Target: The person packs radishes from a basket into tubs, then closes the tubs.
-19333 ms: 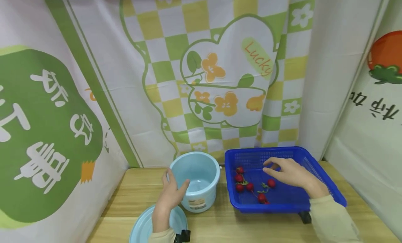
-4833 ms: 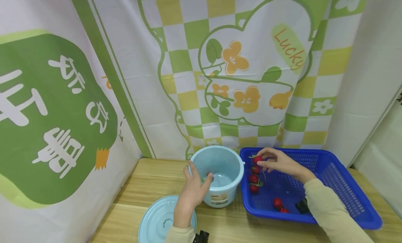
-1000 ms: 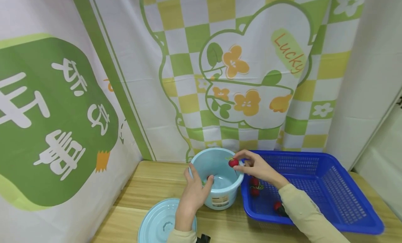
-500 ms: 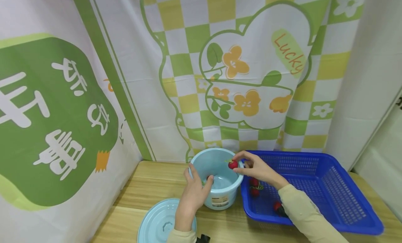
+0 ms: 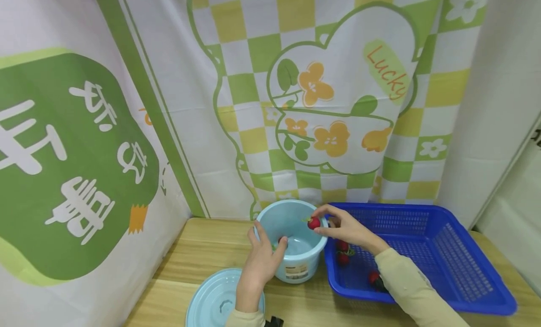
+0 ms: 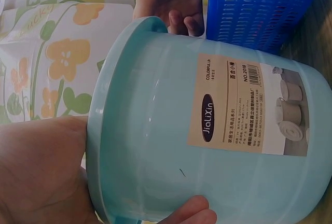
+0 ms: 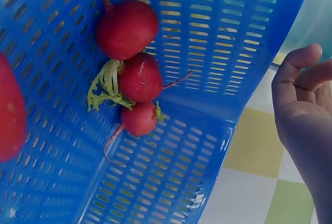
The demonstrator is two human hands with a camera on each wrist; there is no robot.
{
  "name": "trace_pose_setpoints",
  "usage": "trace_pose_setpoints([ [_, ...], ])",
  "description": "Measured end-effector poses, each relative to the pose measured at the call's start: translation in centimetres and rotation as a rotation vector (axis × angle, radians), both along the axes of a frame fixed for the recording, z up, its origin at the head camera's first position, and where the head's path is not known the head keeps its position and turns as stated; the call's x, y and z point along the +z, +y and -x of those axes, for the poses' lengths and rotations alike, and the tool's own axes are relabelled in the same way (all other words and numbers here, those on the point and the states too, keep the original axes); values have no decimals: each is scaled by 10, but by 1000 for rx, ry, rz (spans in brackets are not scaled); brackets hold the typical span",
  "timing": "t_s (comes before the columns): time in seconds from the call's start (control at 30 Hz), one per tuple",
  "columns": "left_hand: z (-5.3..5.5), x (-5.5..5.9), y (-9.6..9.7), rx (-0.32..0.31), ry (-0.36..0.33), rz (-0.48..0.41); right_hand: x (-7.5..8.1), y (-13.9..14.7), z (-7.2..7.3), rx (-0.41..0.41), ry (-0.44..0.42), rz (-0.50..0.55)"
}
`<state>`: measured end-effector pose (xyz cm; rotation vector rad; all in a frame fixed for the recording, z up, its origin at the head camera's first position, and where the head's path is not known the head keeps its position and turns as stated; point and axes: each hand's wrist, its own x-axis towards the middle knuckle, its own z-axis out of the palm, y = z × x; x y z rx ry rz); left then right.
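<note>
My left hand (image 5: 262,259) grips the rim of a light blue plastic bucket (image 5: 310,266), with the thumb inside; fingertips show against its outer wall in the left wrist view. Beside that thumb, a bit of red and a green leaf (image 5: 274,247) show within the bucket. Between thumb and fingers, my right hand (image 5: 346,228) pinches a red radish (image 5: 313,223) over the bucket's right side, just inside the rim. To the right stands a blue perforated basket (image 5: 448,266) with several radishes; three (image 7: 127,29) lie in a row near its wall, leafy tops and thin roots showing.
A light blue lid (image 5: 211,299) lies on the wooden table (image 5: 169,270) in front of the bucket, partly behind the left forearm. Another radish (image 5: 374,276) sits near the basket's front edge. A printed curtain (image 5: 236,87) hangs behind.
Since several seconds ago, the right hand has carried a radish from the basket to the bucket. Fewer radishes lie in the basket than at first. Over the last second, the held radish has dropped slightly.
</note>
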<state>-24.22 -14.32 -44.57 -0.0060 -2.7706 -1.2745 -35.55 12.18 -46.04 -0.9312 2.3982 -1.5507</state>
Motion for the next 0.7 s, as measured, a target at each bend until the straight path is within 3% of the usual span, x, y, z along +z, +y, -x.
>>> trace_pose_setpoints([
  [0.7,1,0,0,5,7,-10,1,1,-4,19,92,-57],
])
